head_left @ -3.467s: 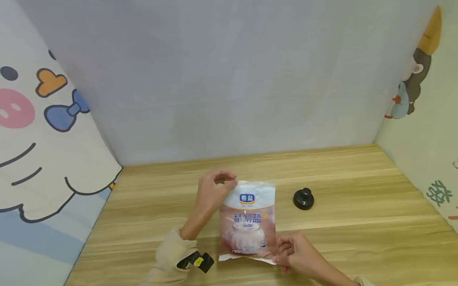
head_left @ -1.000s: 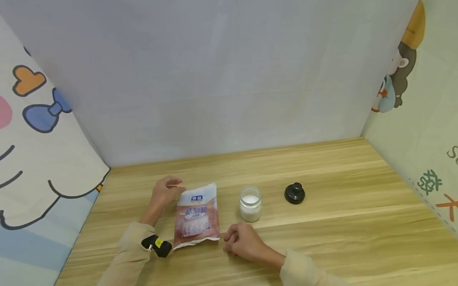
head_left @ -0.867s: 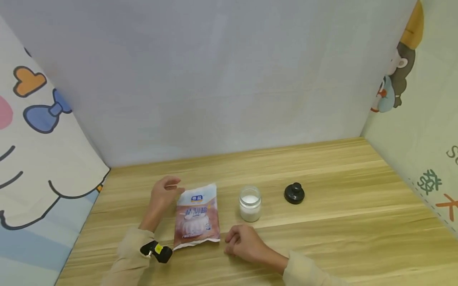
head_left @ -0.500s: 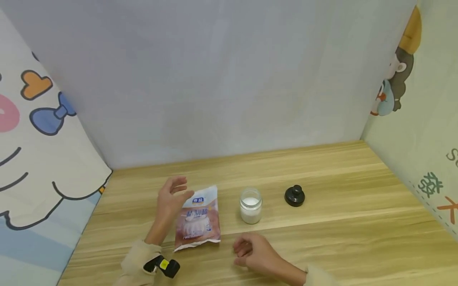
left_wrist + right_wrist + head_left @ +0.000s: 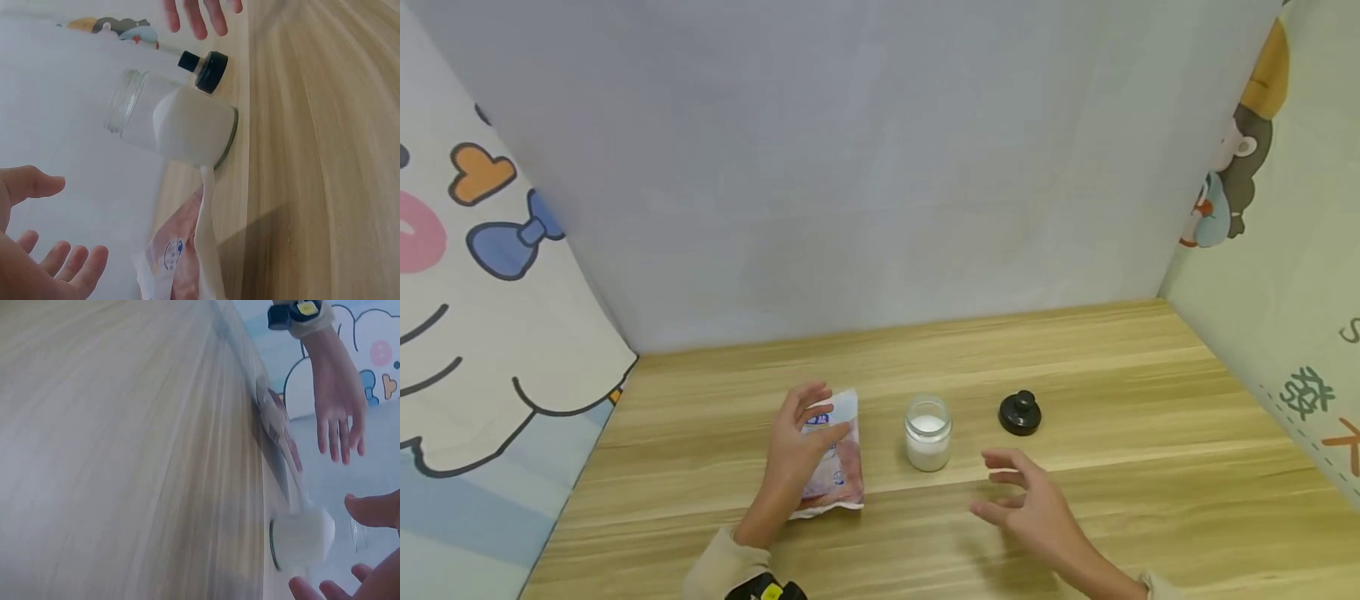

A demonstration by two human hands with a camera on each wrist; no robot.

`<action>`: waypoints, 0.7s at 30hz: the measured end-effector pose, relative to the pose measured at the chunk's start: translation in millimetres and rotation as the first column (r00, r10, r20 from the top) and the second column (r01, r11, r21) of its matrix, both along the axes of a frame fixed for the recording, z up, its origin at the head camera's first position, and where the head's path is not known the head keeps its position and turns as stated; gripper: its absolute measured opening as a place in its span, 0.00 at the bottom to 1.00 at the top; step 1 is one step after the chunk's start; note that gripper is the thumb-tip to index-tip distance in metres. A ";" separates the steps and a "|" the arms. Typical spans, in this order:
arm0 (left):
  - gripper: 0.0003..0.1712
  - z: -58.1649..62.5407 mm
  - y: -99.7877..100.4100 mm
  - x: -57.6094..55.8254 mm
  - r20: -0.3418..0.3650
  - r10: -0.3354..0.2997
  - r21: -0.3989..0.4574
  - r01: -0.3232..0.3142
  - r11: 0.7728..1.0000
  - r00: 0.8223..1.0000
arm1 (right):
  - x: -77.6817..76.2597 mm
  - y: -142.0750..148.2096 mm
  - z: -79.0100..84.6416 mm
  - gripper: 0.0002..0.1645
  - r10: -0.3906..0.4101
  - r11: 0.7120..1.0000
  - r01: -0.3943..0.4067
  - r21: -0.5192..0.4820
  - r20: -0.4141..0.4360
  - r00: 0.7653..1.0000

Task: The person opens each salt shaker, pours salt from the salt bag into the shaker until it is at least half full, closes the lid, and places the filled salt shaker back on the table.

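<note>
A printed salt bag (image 5: 847, 471) lies flat on the table in the head view. My left hand (image 5: 797, 446) hovers over its left part with fingers spread, hiding much of the print; the left wrist view shows it apart from the bag. Right of the bag stands an uncapped glass jar (image 5: 928, 446), upright and partly filled with white grains. My right hand (image 5: 1033, 504) is raised off the table to the front right of the jar, thumb and fingers apart, holding nothing. Behind that hand sits a black knobbed lid (image 5: 1020, 413), knob up.
The wood-grain table (image 5: 1112, 367) ends at a pale grey backdrop (image 5: 880, 183). Cartoon-printed cloths stand at the left (image 5: 512, 333) and right (image 5: 1262, 292) sides. A black wrist camera (image 5: 767, 588) is strapped at my left sleeve.
The bag, earlier held upright in both hands, lies left of the jar, now visible. Lately my left hand shifted right over the bag. My right hand rose, moved right and spread its fingers.
</note>
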State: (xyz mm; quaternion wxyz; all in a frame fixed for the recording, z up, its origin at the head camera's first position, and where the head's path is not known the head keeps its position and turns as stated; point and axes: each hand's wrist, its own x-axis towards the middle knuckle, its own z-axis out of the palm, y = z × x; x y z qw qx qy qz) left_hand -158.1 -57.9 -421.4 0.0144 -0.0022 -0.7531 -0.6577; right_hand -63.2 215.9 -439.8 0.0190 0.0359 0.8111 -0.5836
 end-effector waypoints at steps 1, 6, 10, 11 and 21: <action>0.35 -1.4 2.8 0.8 -0.002 -0.012 0.008 0.012 1.000 1.000 | -0.9 5.1 0.4 0.36 -0.017 1.000 0.017 0.016 -0.010 1.000; 0.42 -7.7 14.5 4.3 -0.015 -0.088 0.057 0.088 0.994 0.996 | -9.5 31.5 -3.4 0.42 -0.067 0.993 0.072 0.093 -0.054 0.996; 0.47 -12.5 24.0 6.7 -0.004 -0.154 0.085 0.154 0.984 0.988 | -19.2 49.9 -8.0 0.47 -0.102 0.980 0.113 0.161 -0.076 0.992; 0.47 -13.8 26.8 7.4 0.000 -0.162 0.082 0.161 0.983 0.987 | -21.9 53.7 -8.8 0.49 -0.108 0.977 0.121 0.174 -0.084 0.991; 0.45 -24.7 54.1 13.9 0.010 -0.207 0.052 0.207 0.977 0.978 | -57.5 73.1 -21.2 0.55 -0.089 0.938 0.094 0.335 -0.031 0.996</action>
